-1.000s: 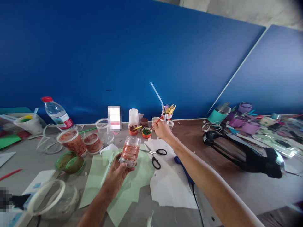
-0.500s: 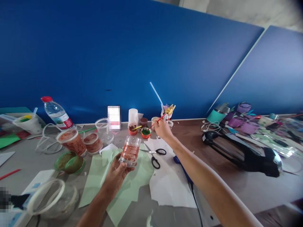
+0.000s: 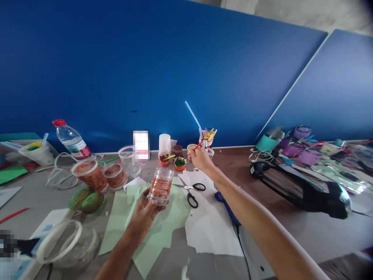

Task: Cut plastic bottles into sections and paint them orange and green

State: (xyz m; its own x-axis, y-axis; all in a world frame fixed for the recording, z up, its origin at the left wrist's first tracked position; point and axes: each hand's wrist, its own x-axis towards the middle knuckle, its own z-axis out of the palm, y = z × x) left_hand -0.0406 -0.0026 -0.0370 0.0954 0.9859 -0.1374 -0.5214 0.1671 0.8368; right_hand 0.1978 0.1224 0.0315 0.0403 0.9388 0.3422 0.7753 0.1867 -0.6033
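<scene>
My left hand [image 3: 143,215] is closed round a cut clear plastic bottle [image 3: 160,186] smeared with red-brown paint, held upright above the light green paper [image 3: 169,221]. My right hand [image 3: 200,159] reaches far forward and pinches a red-handled paintbrush [image 3: 192,150]. The brush tip dips toward a small orange pot of green paint [image 3: 180,163]. Another orange pot [image 3: 164,160] with a yellow stick in it stands just to its left.
Black-handled scissors [image 3: 190,191] lie on white paper [image 3: 208,221]. At the left stand two paint-smeared cups [image 3: 91,175], a green bowl [image 3: 86,200], a water bottle [image 3: 70,139] and a clear jar [image 3: 68,244]. A black folded stand [image 3: 303,190] and purple pots [image 3: 303,153] sit right.
Almost nothing has moved. My right hand shifted the brush slightly over the small paint pots; my left hand keeps the bottle steady.
</scene>
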